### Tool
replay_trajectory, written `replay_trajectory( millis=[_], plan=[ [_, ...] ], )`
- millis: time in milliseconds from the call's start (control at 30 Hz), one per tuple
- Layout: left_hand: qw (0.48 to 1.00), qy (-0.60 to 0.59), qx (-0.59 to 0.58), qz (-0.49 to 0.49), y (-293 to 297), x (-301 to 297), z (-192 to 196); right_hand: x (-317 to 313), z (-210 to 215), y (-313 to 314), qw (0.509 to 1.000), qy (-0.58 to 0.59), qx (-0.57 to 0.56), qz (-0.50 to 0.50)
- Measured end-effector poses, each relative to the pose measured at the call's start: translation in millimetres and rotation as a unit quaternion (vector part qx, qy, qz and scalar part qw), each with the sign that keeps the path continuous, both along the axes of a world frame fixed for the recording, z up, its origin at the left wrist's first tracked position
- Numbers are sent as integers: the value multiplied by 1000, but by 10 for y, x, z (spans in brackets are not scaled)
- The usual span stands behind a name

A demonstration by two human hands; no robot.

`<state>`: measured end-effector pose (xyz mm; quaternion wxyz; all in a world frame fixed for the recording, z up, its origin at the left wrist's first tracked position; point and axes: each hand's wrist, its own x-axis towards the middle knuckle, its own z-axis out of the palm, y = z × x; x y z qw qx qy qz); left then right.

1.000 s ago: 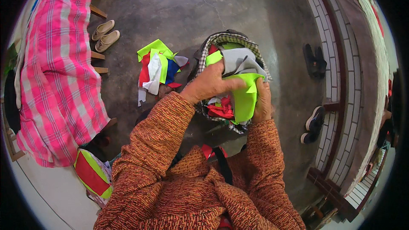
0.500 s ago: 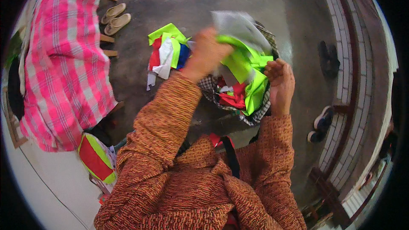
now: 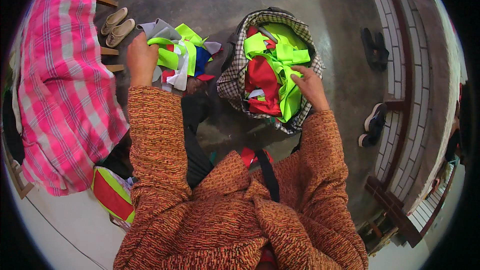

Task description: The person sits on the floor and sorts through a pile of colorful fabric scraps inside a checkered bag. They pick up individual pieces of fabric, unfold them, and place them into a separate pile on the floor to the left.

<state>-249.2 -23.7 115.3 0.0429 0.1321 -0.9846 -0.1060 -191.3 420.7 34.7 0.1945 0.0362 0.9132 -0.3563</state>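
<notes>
My left hand (image 3: 141, 60) is closed on a strip of grey and neon green fabric (image 3: 162, 45), held over the left end of a loose pile of cloth scraps. White, blue, red and green pieces show in that pile (image 3: 202, 62). To its right stands a checked cloth bag (image 3: 232, 82), its mouth wide and full of red and neon green fabric. At the bag's right rim my right hand (image 3: 312, 87) pinches a neon green piece (image 3: 289, 87) between thumb and fingers.
A pink plaid cloth (image 3: 70, 80) covers a wooden-legged piece of furniture on the left, with beige shoes (image 3: 120, 32) beside it. Dark shoes (image 3: 375, 50) and sneakers (image 3: 374, 125) lie along the brick-patterned edge (image 3: 397, 60) at right. A red and green bundle (image 3: 112, 193) sits lower left.
My left hand has carried the grey and green fabric from above the bag leftward to the scrap pile. My right hand has shifted slightly left and down at the bag's rim.
</notes>
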Motion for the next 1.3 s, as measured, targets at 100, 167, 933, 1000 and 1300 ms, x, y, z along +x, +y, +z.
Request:
replay_trajectory(
  millis=[100, 167, 933, 1000, 1300],
  plan=[
    [998, -54, -12, -12, 131, 20, 54, 98, -428, 82, 997, 13, 6, 76],
    [999, -45, 15, -7, 179, 51, 97, 114, -532, 59, 994, -39, 43, 96],
    [963, 8, 229, -140, 1222, 4, 224, -242, 403, 12, 961, 102, -166, -195],
    [959, -2, 235, -158, 1290, 1, 221, -222, 539, -39, 945, 129, -199, -226],
    [865, -81, 445, -217, 1721, 52, 88, -204, 773, -36, 827, 140, -501, -214]
  ],
)
